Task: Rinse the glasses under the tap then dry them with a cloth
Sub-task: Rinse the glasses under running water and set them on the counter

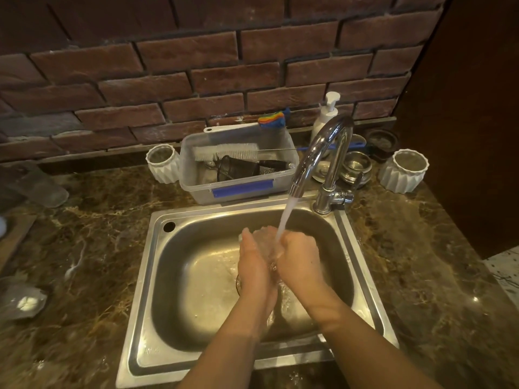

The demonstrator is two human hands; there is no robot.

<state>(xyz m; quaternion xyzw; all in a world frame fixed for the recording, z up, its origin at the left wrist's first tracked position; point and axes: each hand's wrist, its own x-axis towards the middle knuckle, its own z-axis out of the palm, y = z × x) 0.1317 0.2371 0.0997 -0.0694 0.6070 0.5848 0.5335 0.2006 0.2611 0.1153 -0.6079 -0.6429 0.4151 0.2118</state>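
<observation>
A clear glass is held between my two hands over the steel sink, mostly hidden by my fingers. My left hand cups its left side and my right hand wraps its right side. Water runs from the chrome tap straight onto the glass and splashes down into the basin. Another clear glass lies blurred on the counter at far left.
A plastic tub with a bottle brush stands behind the sink. White ribbed pots flank it. A soap pump bottle and steel bowls sit by the tap. A brick wall backs the marble counter.
</observation>
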